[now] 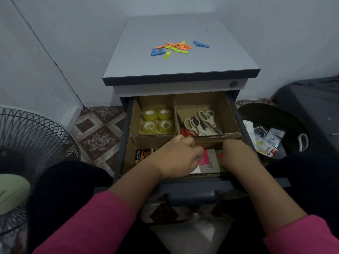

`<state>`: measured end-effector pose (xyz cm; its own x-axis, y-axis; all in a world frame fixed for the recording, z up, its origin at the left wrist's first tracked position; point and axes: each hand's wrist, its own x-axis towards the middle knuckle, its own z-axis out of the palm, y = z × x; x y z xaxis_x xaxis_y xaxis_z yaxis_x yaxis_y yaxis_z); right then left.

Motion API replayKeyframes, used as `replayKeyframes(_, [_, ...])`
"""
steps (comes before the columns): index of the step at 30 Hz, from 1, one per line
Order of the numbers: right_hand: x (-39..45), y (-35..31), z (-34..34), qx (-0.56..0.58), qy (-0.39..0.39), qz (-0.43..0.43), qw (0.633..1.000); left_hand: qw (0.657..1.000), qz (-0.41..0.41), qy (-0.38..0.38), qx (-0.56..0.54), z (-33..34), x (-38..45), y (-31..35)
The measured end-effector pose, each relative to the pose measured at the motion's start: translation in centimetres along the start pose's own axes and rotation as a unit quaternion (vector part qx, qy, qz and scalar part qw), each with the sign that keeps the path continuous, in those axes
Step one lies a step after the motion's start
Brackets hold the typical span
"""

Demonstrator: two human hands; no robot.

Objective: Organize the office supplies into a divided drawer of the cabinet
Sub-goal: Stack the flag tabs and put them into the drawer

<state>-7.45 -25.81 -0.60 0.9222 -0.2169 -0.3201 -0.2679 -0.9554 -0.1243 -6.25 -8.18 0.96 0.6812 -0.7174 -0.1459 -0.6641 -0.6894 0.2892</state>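
Observation:
The open drawer (233,110) holds cardboard dividers. Several tape rolls (157,121) fill the back left compartment and several scissors (200,122) lie in the back right one. Batteries (142,154) lie in the front left compartment. Both hands reach into the front right compartment over a stack of sticky notes (209,160), pink, white and green. My left hand (176,156) has its fingers curled at the pink notes; my right hand (236,154) has its fingers tucked down over the green ones. Whether either grips the notes is hidden. Coloured paper strips (176,47) lie scattered on the cabinet top (183,65).
A wire fan guard (33,136) stands on the floor at the left. A dark bin (269,132) with packaging scraps sits at the right, beside a dark case (311,103). The drawer handle (192,197) is near my arms.

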Motion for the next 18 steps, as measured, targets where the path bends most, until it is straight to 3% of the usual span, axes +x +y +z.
replayKeyframes(4, [-0.1, 0.0, -1.2, 0.039, -0.018, 0.022, 0.999, 0.999, -0.008, 0.02, -0.029, -0.1, -0.1, -0.4])
replayKeyframes(10, [0.7, -0.4, -1.0, 0.201, -0.063, 0.034, 0.977, 0.999, -0.01, 0.037, -0.029, 0.2, 0.1, -0.6])
replayKeyframes(18, [1.0, -1.1, -0.6, 0.237, -0.076, 0.025, 0.968, 0.999, -0.005, 0.041, -0.029, 0.2, 0.2, -0.6])
